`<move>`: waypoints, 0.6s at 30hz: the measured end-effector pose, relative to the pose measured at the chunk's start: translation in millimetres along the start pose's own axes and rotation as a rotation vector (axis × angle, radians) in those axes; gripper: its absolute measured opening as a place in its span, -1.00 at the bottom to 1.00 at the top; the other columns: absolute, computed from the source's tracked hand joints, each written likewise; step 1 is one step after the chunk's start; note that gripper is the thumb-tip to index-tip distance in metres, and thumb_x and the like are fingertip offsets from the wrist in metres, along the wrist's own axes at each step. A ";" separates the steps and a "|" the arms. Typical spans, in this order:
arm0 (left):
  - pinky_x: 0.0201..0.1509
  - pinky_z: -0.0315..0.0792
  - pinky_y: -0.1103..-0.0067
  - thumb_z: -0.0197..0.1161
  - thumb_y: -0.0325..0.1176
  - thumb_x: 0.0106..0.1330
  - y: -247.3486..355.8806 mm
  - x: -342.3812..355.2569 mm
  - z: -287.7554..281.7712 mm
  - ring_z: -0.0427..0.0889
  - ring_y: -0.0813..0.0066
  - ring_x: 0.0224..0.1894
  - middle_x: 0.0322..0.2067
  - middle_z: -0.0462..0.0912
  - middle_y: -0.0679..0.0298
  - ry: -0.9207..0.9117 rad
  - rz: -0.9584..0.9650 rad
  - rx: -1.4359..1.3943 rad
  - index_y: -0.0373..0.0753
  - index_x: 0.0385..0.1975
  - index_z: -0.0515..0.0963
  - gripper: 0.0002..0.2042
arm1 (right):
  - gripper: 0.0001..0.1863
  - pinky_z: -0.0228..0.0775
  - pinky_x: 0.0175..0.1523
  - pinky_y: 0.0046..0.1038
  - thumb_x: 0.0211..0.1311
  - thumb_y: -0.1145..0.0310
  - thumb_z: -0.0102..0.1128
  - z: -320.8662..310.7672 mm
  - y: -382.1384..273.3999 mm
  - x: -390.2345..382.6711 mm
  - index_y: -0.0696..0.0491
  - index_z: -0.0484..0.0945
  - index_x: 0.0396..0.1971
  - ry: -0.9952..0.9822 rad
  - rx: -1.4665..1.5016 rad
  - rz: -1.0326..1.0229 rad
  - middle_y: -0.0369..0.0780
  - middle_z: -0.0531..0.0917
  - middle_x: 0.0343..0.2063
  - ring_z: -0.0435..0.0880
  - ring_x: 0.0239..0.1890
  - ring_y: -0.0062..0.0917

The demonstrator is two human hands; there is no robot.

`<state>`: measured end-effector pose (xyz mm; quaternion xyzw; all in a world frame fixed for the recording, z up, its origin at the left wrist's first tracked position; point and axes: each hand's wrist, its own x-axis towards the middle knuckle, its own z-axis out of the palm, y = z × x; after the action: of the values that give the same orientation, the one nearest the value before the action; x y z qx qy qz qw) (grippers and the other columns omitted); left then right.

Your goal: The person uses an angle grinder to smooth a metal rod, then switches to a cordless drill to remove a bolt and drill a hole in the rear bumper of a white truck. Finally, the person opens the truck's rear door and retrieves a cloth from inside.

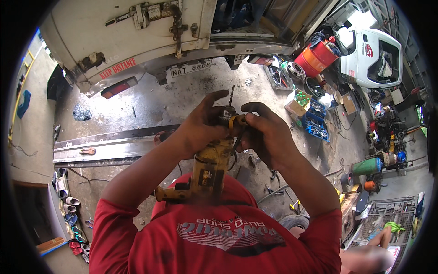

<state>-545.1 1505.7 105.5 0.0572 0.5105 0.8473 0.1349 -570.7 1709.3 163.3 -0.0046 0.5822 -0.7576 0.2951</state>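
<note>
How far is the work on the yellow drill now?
Done: a bit already stands in the yellow drill. In hand: the left hand grips the drill near the chuck, and the right hand works a yellow-handled tool at it. Left: whether the chuck is tight cannot be told; the metal beam lies on the floor behind.

Yellow drill (209,170), red shirt (219,237)

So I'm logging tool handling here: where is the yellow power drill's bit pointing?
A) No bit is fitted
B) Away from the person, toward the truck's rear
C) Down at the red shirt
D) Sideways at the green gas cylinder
B: the thin bit sticks out of the yellow drill away from the person, toward the truck's rear, with the left hand and right hand around the chuck.
</note>
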 end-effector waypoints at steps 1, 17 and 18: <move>0.23 0.53 0.42 0.30 -0.66 0.10 2.0 -1.9 1.4 0.65 0.31 0.11 0.13 0.59 0.10 0.042 0.000 0.017 -0.25 0.48 0.22 -0.18 | -0.66 0.62 -0.38 -0.37 0.50 0.34 0.12 1.5 0.6 -1.8 0.18 0.39 0.13 0.024 -0.042 -0.012 -0.07 0.70 -0.32 0.67 -0.54 -0.47; 0.23 0.54 0.48 0.45 -0.51 0.22 4.5 7.0 -12.0 0.68 0.41 0.06 0.03 0.70 0.15 -0.084 -0.140 -0.055 -0.41 0.30 0.46 -0.40 | -0.74 0.44 0.10 -0.50 0.41 0.36 0.34 -61.1 12.9 2.2 0.08 0.52 -0.01 -0.117 -0.462 -0.529 -0.33 0.62 -0.18 0.56 -0.08 -0.66; 0.23 0.53 0.48 0.43 -0.52 0.23 4.1 6.0 -11.6 0.68 0.42 0.07 0.04 0.70 0.15 -0.099 -0.142 -0.082 -0.41 0.32 0.45 -0.40 | -0.74 0.44 0.11 -0.50 0.40 0.36 0.35 -62.6 16.8 3.4 0.09 0.53 -0.01 -0.102 -0.445 -0.524 -0.32 0.62 -0.18 0.57 -0.07 -0.65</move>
<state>-554.3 1495.8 103.4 0.0572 0.4707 0.8520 0.2219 -588.0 1760.3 127.2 -0.2561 0.6968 -0.6607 0.1113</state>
